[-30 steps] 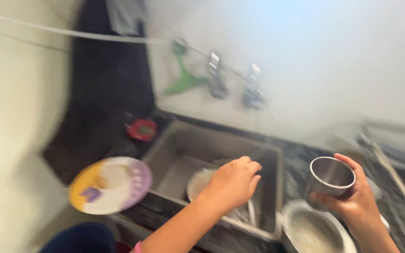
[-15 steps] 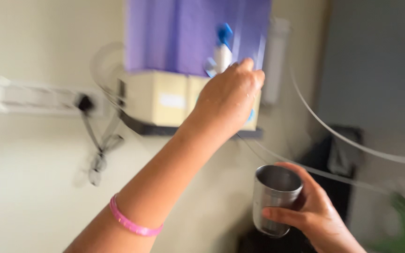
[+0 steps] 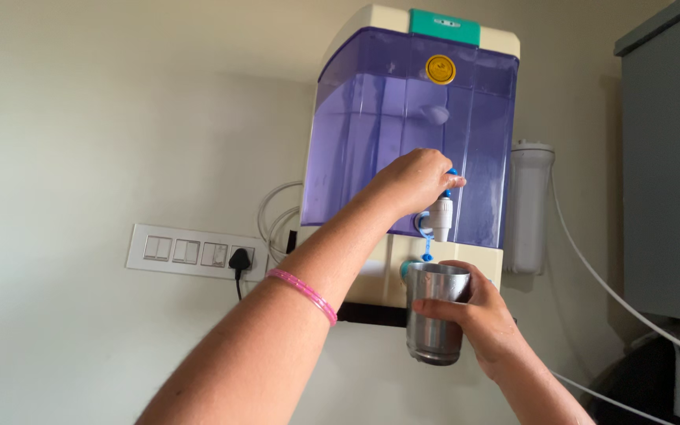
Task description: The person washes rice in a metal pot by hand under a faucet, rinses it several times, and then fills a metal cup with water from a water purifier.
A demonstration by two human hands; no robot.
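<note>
- A pale wall (image 3: 80, 118) fills the background, with a white switch panel (image 3: 195, 253) at mid-height and a black plug (image 3: 238, 259) in its right-hand socket.
- A water purifier (image 3: 403, 118) hangs on the wall: cream body, see-through purple tank, green strip on top.
- A white filter cylinder (image 3: 529, 206) sits just beside it on the right, and thin white tubes (image 3: 615, 295) run down from there.
- A grey cabinet (image 3: 670, 173) stands at the right edge.
- The left hand (image 3: 417, 182) reaches up, fingers curled shut around the blue lever of the tap (image 3: 440, 219); a pink bangle (image 3: 302, 293) circles that forearm.
- The right hand (image 3: 478, 319) grips a steel cup (image 3: 434, 313) from the side, fingers wrapped round it.
- The cup is upright, directly under the tap and close to it, not touching.
</note>
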